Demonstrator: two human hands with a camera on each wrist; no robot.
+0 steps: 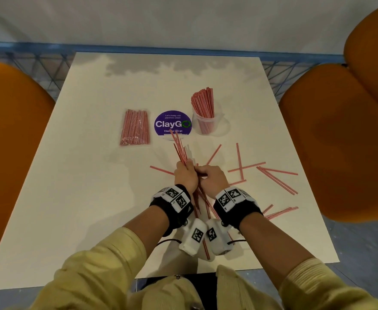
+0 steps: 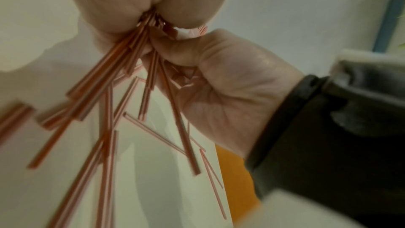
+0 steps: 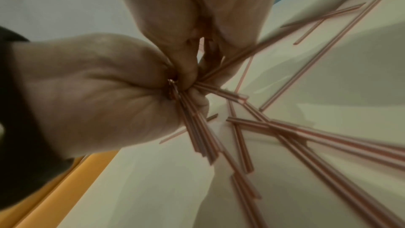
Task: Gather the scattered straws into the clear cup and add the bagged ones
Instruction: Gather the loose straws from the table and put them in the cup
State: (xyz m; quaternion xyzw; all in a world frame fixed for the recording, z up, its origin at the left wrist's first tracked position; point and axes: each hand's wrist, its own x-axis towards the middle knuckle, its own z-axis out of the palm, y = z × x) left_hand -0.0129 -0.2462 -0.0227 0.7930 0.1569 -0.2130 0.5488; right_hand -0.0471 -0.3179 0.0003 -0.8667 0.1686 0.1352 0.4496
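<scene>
My left hand (image 1: 184, 173) grips a loose bundle of red-and-white striped straws (image 1: 179, 148) above the white table (image 1: 83, 198). The bundle fans out past both ends of the fist (image 2: 122, 58). My right hand (image 1: 210, 177) is pressed against the left, its fingers curled round straws of the same bundle (image 3: 197, 127). In the left wrist view the right hand (image 2: 230, 79) comes in from the right. Several loose straws (image 1: 277, 179) lie scattered to the right. The clear cup (image 1: 203, 126) stands further back, holding many upright straws. The bagged straws (image 1: 135, 127) lie flat to its left.
A round purple ClayGo sign (image 1: 172, 123) stands between the bag and the cup. Orange chairs flank the table on the left (image 1: 11, 142) and right (image 1: 340, 135). More loose straws (image 1: 281, 212) lie near the table's right edge.
</scene>
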